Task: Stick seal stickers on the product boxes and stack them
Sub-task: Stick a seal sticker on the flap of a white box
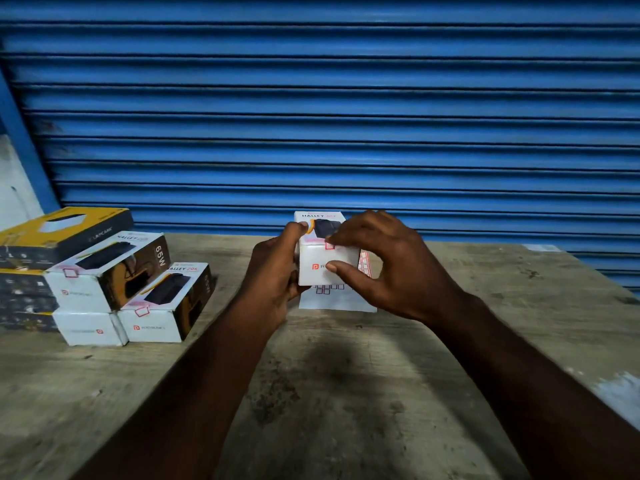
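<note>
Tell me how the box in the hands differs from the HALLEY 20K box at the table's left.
The held box is gripped by the left hand and right hand; the HALLEY 20K box lies flat on the table, untouched. The held box's seal sticker is touched by the right hand; the HALLEY 20K box's own sticker sits uncovered. Both show a white end with a red logo.

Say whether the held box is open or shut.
Shut: the product box has its flap flush; the right hand presses a seal sticker across the edge.
</note>
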Tool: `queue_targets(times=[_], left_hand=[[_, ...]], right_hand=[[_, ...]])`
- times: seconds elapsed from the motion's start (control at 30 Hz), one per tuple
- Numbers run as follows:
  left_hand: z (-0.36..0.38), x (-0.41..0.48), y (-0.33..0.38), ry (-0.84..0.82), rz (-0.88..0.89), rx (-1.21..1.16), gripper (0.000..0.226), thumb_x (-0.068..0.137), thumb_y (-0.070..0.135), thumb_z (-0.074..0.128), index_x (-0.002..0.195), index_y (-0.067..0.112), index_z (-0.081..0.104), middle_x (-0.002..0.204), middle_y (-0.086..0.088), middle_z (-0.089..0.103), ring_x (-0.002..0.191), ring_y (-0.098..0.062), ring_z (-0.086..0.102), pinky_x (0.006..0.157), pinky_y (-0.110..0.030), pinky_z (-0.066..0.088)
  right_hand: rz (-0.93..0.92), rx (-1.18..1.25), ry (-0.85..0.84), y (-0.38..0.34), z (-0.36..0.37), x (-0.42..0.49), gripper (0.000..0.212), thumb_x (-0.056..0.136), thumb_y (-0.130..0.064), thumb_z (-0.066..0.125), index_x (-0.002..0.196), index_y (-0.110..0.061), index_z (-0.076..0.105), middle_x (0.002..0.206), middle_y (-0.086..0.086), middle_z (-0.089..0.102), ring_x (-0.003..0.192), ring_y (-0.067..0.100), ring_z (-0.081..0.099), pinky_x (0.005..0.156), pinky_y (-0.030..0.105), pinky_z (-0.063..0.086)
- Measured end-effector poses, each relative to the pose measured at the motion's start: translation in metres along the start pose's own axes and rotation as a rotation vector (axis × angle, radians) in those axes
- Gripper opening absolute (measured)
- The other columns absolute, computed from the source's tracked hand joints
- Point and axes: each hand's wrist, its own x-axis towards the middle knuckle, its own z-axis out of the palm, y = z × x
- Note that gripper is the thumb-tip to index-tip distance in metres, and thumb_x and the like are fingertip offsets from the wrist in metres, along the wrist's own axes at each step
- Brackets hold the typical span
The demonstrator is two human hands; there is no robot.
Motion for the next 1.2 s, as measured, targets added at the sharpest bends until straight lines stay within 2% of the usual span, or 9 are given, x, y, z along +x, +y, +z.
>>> queue_targets(times=[0.1, 0.23, 0.4, 0.63, 0.8, 0.9, 1.0, 1.1, 1.2], left_hand=[[0.001, 0.0, -0.002, -0.028, 0.023, 0.013, 0.022, 0.096, 0.033, 0.058, 0.09, 0.017, 0.072, 0.069, 0.001, 0.074, 0.06, -0.009, 0.072, 0.062, -0.027, 0.057], [0.005, -0.003, -0.002, -0.078, 0.063, 0.023, 0.023, 0.099, 0.031, 0.054, 0.089, 0.02, 0.071, 0.072, 0.002, 0.075, 0.065, -0.011, 0.073, 0.065, -0.031, 0.058], [0.003, 0.0, -0.005, -0.048, 0.087, 0.122, 0.03, 0.099, 0.037, 0.056, 0.112, 0.014, 0.07, 0.096, -0.009, 0.077, 0.088, -0.028, 0.075, 0.074, -0.039, 0.063], [0.005, -0.004, -0.009, -0.211, 0.263, 0.312, 0.032, 0.092, 0.046, 0.064, 0.115, 0.026, 0.069, 0.104, 0.0, 0.076, 0.099, -0.019, 0.073, 0.089, -0.043, 0.06], [0.006, -0.003, -0.015, -0.034, 0.548, 0.656, 0.041, 0.087, 0.059, 0.063, 0.12, 0.035, 0.064, 0.093, 0.017, 0.073, 0.084, 0.006, 0.068, 0.075, -0.016, 0.053], [-0.001, 0.001, -0.017, -0.187, 0.547, 0.615, 0.045, 0.09, 0.044, 0.067, 0.133, 0.039, 0.054, 0.107, 0.016, 0.073, 0.091, -0.003, 0.072, 0.083, -0.037, 0.06], [-0.003, 0.003, -0.017, -0.338, 0.497, 0.491, 0.059, 0.094, 0.011, 0.066, 0.144, 0.032, 0.042, 0.127, 0.011, 0.067, 0.103, -0.011, 0.072, 0.087, -0.035, 0.059], [0.003, 0.001, -0.015, -0.331, 0.318, 0.137, 0.045, 0.096, 0.013, 0.061, 0.137, 0.027, 0.048, 0.129, -0.001, 0.066, 0.105, -0.017, 0.07, 0.08, -0.032, 0.058], [0.01, 0.004, -0.016, -0.191, 0.193, -0.029, 0.046, 0.091, 0.032, 0.068, 0.13, 0.027, 0.045, 0.119, -0.003, 0.071, 0.101, -0.021, 0.071, 0.083, -0.042, 0.058]], right_hand=[[0.182, 0.138, 0.083, 0.004, 0.002, -0.001, 0.02, 0.088, -0.033, 0.073, 0.099, -0.016, 0.069, 0.102, -0.006, 0.066, 0.096, 0.008, 0.063, 0.078, 0.033, 0.055], [0.474, 0.481, 0.107, 0.002, 0.011, 0.001, 0.032, 0.086, -0.032, 0.074, 0.116, -0.025, 0.066, 0.122, -0.011, 0.062, 0.113, 0.004, 0.061, 0.085, 0.032, 0.058], [0.44, 0.474, 0.038, 0.004, 0.01, 0.0, 0.032, 0.087, -0.014, 0.072, 0.118, -0.02, 0.07, 0.129, -0.017, 0.061, 0.118, -0.004, 0.058, 0.093, 0.019, 0.05], [0.486, 0.5, -0.094, 0.005, -0.008, 0.007, 0.049, 0.085, -0.002, 0.065, 0.129, -0.023, 0.063, 0.106, -0.05, 0.051, 0.1, -0.016, 0.06, 0.094, 0.022, 0.052], [0.545, 0.638, -0.071, 0.005, -0.009, 0.005, 0.042, 0.092, -0.003, 0.059, 0.131, -0.02, 0.063, 0.131, -0.028, 0.049, 0.112, -0.017, 0.053, 0.088, 0.01, 0.046], [0.568, 0.646, 0.002, 0.009, -0.007, 0.009, 0.029, 0.09, -0.02, 0.068, 0.119, -0.021, 0.069, 0.135, -0.016, 0.055, 0.106, -0.017, 0.057, 0.093, 0.014, 0.046], [0.602, 0.621, 0.07, 0.009, -0.006, 0.011, 0.038, 0.075, -0.042, 0.077, 0.108, -0.024, 0.071, 0.127, -0.016, 0.065, 0.111, -0.002, 0.063, 0.099, 0.037, 0.052], [0.583, 0.728, 0.071, 0.011, -0.004, 0.01, 0.034, 0.08, -0.009, 0.079, 0.111, -0.012, 0.065, 0.123, -0.019, 0.064, 0.11, 0.008, 0.067, 0.097, 0.043, 0.055], [0.486, 0.805, 0.025, 0.008, -0.004, 0.009, 0.053, 0.078, 0.018, 0.069, 0.123, -0.002, 0.053, 0.137, -0.018, 0.051, 0.12, 0.008, 0.061, 0.096, 0.029, 0.053]])
